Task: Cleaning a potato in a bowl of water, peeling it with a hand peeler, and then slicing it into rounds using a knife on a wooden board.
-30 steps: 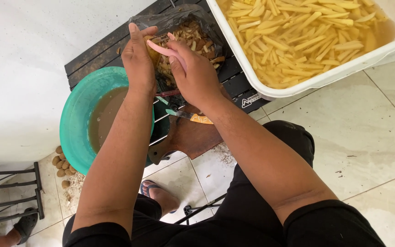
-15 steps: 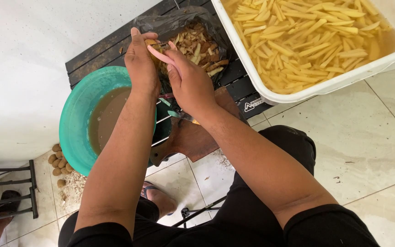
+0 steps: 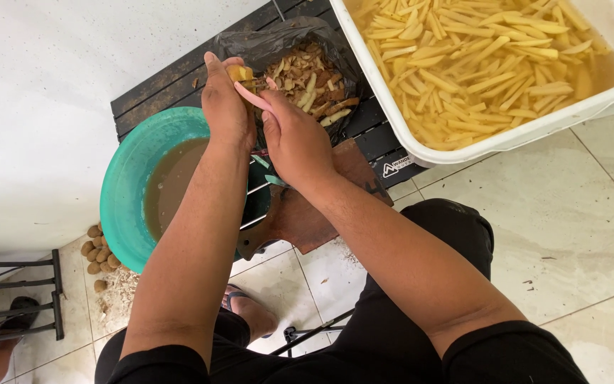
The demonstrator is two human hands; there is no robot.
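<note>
Low black table (image 3: 385, 135) — peel bag (image 3: 307, 71), teal basin (image 3: 126, 192) flank potato-holding left hand (image 3: 225, 107).

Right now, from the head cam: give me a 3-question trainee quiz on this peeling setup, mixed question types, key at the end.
1. True or false: the left hand holds a piece of peeled potato over the black bag of peels.
2. Multiple choice: what does the right hand grip? A) a knife B) a pink peeler C) a spoon
3. Fill in: the white tub holds cut potato sticks in ____.

Key: 1 true; 2 B; 3 water. Also note that the green basin of murky water sits under the left forearm.
</note>
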